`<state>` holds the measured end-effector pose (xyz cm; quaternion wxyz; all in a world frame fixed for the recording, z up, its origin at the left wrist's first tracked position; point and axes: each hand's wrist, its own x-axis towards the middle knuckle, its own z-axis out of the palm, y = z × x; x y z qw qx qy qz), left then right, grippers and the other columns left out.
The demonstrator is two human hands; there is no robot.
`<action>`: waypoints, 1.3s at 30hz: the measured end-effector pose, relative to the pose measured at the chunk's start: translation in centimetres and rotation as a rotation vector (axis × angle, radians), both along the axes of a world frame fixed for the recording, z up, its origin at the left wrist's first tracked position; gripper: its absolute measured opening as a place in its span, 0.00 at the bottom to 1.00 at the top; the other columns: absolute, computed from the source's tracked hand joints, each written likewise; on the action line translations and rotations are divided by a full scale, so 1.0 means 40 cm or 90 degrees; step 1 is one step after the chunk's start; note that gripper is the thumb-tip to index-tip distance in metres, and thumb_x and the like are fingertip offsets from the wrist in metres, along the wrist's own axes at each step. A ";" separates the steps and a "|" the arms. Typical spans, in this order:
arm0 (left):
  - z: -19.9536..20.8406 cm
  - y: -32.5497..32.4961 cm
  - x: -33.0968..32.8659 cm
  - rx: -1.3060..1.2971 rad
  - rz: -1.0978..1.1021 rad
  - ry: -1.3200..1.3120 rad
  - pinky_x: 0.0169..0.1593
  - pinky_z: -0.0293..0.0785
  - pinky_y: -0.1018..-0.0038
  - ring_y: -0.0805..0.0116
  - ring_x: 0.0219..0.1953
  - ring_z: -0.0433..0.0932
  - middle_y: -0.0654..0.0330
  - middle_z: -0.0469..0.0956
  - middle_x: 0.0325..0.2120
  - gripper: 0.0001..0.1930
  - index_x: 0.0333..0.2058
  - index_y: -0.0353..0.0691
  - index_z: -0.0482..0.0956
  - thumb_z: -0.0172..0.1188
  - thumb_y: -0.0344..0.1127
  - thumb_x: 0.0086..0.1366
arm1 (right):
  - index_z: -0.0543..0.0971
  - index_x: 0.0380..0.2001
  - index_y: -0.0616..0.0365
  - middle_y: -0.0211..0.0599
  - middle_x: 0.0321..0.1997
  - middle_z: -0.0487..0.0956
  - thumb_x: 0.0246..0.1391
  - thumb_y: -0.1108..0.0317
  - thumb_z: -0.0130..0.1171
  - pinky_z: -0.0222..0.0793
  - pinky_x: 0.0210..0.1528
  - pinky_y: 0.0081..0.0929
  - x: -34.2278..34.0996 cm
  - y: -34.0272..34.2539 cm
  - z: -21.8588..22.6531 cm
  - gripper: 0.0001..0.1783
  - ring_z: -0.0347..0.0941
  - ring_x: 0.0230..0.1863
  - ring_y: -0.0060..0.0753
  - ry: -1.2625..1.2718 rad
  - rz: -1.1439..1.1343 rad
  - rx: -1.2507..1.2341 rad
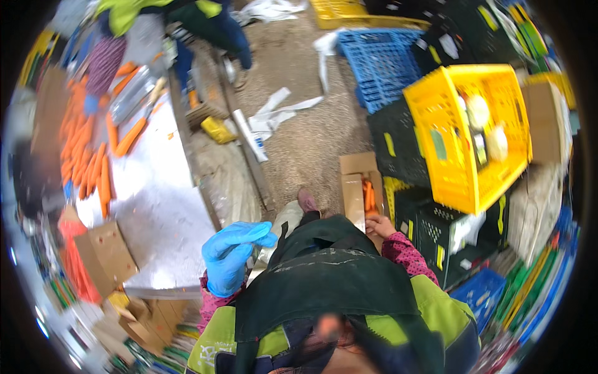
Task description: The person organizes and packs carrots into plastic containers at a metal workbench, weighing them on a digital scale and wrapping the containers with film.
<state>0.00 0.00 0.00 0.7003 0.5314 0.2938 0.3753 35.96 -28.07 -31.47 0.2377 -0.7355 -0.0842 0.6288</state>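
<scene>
At the lower middle, my left hand (232, 252) wears a blue glove. Its fingers are bent and pressed together, and nothing shows in them. The metal-topped table is to its left. My right hand (380, 225) is bare and closed on the near edge of a narrow cardboard box (356, 198), beside my body. Inside that box lie several orange carrots (369, 196). A large heap of carrots (81, 146) covers the far left of the shiny table (159, 230), and a knife (151, 100) lies among the carrots there.
A yellow crate (430, 134) holding pale round vegetables rests on black crates (398, 140) at right. Behind it is a blue crate (380, 62). White strips (280, 115) litter the floor. An open carton (106, 252) stands on the table's near corner. Another person (205, 28) stands beyond.
</scene>
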 end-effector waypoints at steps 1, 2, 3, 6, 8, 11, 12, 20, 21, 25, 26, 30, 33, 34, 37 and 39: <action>0.001 -0.037 0.011 -0.059 0.049 0.009 0.55 0.76 0.61 0.54 0.42 0.83 0.43 0.83 0.40 0.17 0.48 0.25 0.81 0.52 0.22 0.61 | 0.78 0.53 0.62 0.36 0.36 0.82 0.59 0.68 0.61 0.76 0.33 0.26 0.058 -0.009 0.006 0.20 0.80 0.31 0.29 -0.037 0.016 -0.007; 0.007 -0.073 0.026 -0.117 0.100 0.018 0.54 0.77 0.64 0.56 0.42 0.83 0.45 0.83 0.40 0.17 0.48 0.25 0.81 0.52 0.21 0.61 | 0.79 0.51 0.65 0.35 0.35 0.82 0.60 0.68 0.59 0.75 0.31 0.24 0.113 -0.015 0.027 0.17 0.80 0.30 0.27 -0.082 -0.017 0.034; 0.058 0.046 -0.060 -0.022 0.119 0.077 0.53 0.77 0.65 0.57 0.42 0.83 0.46 0.83 0.39 0.17 0.48 0.25 0.81 0.52 0.20 0.61 | 0.77 0.54 0.63 0.35 0.34 0.82 0.62 0.67 0.58 0.76 0.30 0.23 -0.041 0.258 -0.063 0.19 0.79 0.30 0.26 -0.031 -0.057 0.095; 0.036 0.062 -0.057 -0.061 0.178 0.065 0.52 0.77 0.69 0.60 0.42 0.83 0.47 0.83 0.38 0.18 0.49 0.25 0.80 0.51 0.18 0.62 | 0.76 0.55 0.63 0.37 0.35 0.82 0.62 0.66 0.56 0.75 0.28 0.23 0.087 0.331 -0.072 0.20 0.79 0.28 0.26 -0.128 0.018 0.033; 0.038 0.093 -0.058 -0.059 0.232 0.090 0.52 0.77 0.69 0.61 0.42 0.83 0.48 0.83 0.38 0.18 0.49 0.26 0.80 0.51 0.17 0.61 | 0.76 0.54 0.64 0.37 0.33 0.81 0.62 0.67 0.56 0.73 0.26 0.22 0.112 0.450 -0.055 0.19 0.77 0.25 0.26 -0.155 0.058 0.040; 0.030 0.158 -0.026 -0.087 0.319 0.089 0.52 0.77 0.70 0.63 0.43 0.83 0.49 0.83 0.41 0.16 0.49 0.26 0.81 0.52 0.17 0.64 | 0.76 0.53 0.66 0.37 0.31 0.81 0.62 0.69 0.56 0.68 0.21 0.22 0.168 0.593 -0.054 0.18 0.75 0.22 0.24 -0.097 0.114 0.074; 0.036 0.185 -0.014 -0.098 0.359 0.091 0.52 0.77 0.70 0.63 0.43 0.83 0.49 0.83 0.42 0.15 0.49 0.27 0.81 0.52 0.18 0.65 | 0.77 0.52 0.66 0.39 0.33 0.82 0.62 0.69 0.57 0.69 0.20 0.23 0.176 0.662 -0.048 0.18 0.77 0.23 0.26 -0.071 0.155 0.077; 0.062 0.418 0.137 -0.067 0.531 0.099 0.53 0.76 0.68 0.61 0.44 0.83 0.47 0.83 0.44 0.15 0.51 0.26 0.79 0.51 0.22 0.67 | 0.75 0.56 0.61 0.37 0.35 0.81 0.61 0.67 0.59 0.74 0.22 0.25 0.420 1.148 -0.184 0.21 0.79 0.26 0.28 -0.071 0.265 0.149; 0.062 0.429 0.150 -0.080 0.537 0.105 0.54 0.76 0.68 0.61 0.44 0.83 0.47 0.83 0.43 0.15 0.51 0.27 0.79 0.51 0.22 0.67 | 0.75 0.56 0.61 0.37 0.34 0.81 0.61 0.67 0.58 0.72 0.19 0.26 0.518 1.196 -0.206 0.20 0.78 0.25 0.29 -0.084 0.265 0.173; 0.060 0.465 0.162 -0.107 0.705 0.105 0.55 0.75 0.69 0.63 0.44 0.82 0.49 0.84 0.40 0.16 0.52 0.28 0.79 0.53 0.23 0.67 | 0.72 0.58 0.61 0.44 0.41 0.81 0.60 0.69 0.56 0.76 0.31 0.36 0.726 1.464 -0.173 0.23 0.80 0.34 0.39 -0.588 0.221 0.212; 0.052 0.462 0.141 -0.110 0.736 0.098 0.55 0.75 0.70 0.64 0.44 0.82 0.50 0.83 0.40 0.16 0.53 0.29 0.79 0.53 0.23 0.68 | 0.72 0.58 0.62 0.45 0.41 0.81 0.59 0.70 0.57 0.76 0.34 0.38 0.787 1.512 -0.115 0.23 0.80 0.35 0.40 -0.724 0.141 0.249; 0.020 0.396 0.108 -0.123 0.903 0.125 0.54 0.75 0.72 0.66 0.43 0.82 0.51 0.84 0.38 0.16 0.53 0.28 0.79 0.53 0.25 0.69 | 0.68 0.60 0.63 0.51 0.44 0.81 0.55 0.71 0.61 0.77 0.42 0.39 0.853 1.722 0.112 0.29 0.80 0.38 0.44 -0.731 -0.214 0.437; 0.016 0.387 0.089 -0.134 0.977 0.137 0.53 0.75 0.71 0.65 0.42 0.82 0.51 0.84 0.36 0.15 0.51 0.29 0.80 0.53 0.25 0.68 | 0.64 0.66 0.63 0.50 0.47 0.81 0.64 0.70 0.56 0.78 0.45 0.34 0.590 1.853 0.382 0.28 0.81 0.44 0.43 -0.577 -0.263 0.617; 0.012 0.395 0.076 -0.134 0.984 0.134 0.54 0.74 0.69 0.65 0.42 0.82 0.51 0.84 0.36 0.15 0.51 0.29 0.80 0.53 0.26 0.68 | 0.65 0.65 0.62 0.50 0.49 0.80 0.67 0.70 0.54 0.77 0.46 0.33 0.550 1.904 0.421 0.26 0.80 0.45 0.40 -0.501 -0.217 0.661; -0.003 0.402 0.054 -0.145 1.010 0.131 0.54 0.74 0.68 0.64 0.42 0.82 0.51 0.84 0.36 0.16 0.51 0.29 0.80 0.54 0.27 0.67 | 0.70 0.62 0.60 0.41 0.45 0.79 0.66 0.66 0.57 0.75 0.44 0.28 0.234 1.938 0.500 0.24 0.76 0.40 0.30 -0.379 0.020 0.800; -0.031 0.439 0.038 -0.127 1.011 0.086 0.54 0.74 0.68 0.64 0.42 0.82 0.52 0.84 0.36 0.15 0.51 0.29 0.80 0.54 0.27 0.67 | 0.70 0.63 0.59 0.36 0.46 0.78 0.67 0.67 0.55 0.75 0.47 0.27 0.073 1.969 0.498 0.23 0.76 0.41 0.29 -0.247 0.201 0.811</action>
